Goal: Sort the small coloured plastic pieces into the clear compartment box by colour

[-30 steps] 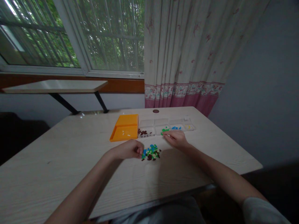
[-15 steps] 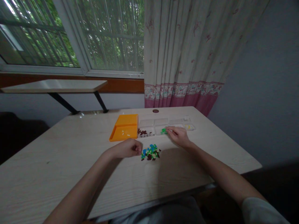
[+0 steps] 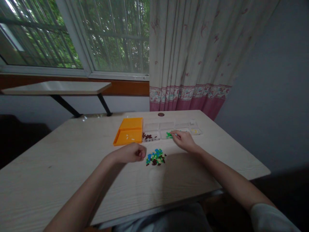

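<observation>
My left hand (image 3: 137, 152) rests on its side at the left edge of a loose pile of small plastic pieces (image 3: 156, 157) in blue, green, brown and pale yellow. Its fingers are curled closed, and whatever lies inside is hidden. My right hand (image 3: 183, 140) reaches over a clear compartment with small green pieces (image 3: 168, 135). Thumb and forefinger are pinched together right at those pieces; anything between the tips is too small to make out. Brown pieces (image 3: 148, 137) lie in the clear compartment to the left.
Left of the clear divided boxes (image 3: 166, 125) lies an open orange case (image 3: 131, 124) with a few white bits inside. A clear box with yellow pieces (image 3: 195, 131) is at the right. A raised shelf (image 3: 58, 87) stands at the table's back left, by the window.
The right hand has shifted very slightly at the green compartment, its fingers staying pinched. The left hand stays closed beside the pile, which looks the same. The view has tilted a touch.
</observation>
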`<action>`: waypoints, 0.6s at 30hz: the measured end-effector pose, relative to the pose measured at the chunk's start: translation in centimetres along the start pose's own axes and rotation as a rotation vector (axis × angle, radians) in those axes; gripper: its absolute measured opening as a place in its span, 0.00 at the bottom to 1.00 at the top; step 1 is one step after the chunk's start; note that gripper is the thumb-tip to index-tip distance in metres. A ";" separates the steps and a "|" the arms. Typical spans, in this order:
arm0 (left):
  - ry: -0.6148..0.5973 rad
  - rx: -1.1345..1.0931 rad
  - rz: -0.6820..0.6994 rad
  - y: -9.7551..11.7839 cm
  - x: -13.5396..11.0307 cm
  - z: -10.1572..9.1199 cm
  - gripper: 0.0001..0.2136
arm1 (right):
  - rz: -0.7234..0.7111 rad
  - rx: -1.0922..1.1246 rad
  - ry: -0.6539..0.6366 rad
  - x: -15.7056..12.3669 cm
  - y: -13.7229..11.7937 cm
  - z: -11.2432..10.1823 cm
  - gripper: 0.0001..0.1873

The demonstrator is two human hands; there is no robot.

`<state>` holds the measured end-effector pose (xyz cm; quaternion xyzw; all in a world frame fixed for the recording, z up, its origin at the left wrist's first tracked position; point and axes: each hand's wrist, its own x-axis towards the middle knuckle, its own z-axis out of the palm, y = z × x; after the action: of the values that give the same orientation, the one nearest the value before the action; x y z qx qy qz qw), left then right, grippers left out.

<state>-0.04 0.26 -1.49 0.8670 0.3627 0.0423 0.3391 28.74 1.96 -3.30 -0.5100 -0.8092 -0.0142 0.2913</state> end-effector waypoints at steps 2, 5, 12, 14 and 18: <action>-0.003 0.017 -0.009 0.2 0.0 0.0 0.05 | -0.063 0.012 -0.044 -0.2 -0.4 0.3 0.14; 0.010 0.038 -0.023 0.5 0.0 0.1 0.05 | -0.192 0.035 -0.080 -0.6 -1.1 1.0 0.13; 0.019 -0.004 -0.005 1.0 0.0 0.1 0.05 | -0.294 0.054 -0.171 -1.5 -3.4 1.6 0.12; 0.073 -0.069 0.021 1.1 0.3 0.2 0.06 | -0.308 0.061 -0.165 -1.6 -3.8 1.5 0.13; 0.376 -0.272 0.001 1.3 1.6 1.3 0.12 | -0.324 0.078 -0.108 -1.7 -4.2 1.5 0.12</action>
<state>2.28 -0.08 -1.93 0.7902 0.4103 0.2518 0.3791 25.11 -0.91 -4.20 -0.3610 -0.8953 -0.0023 0.2611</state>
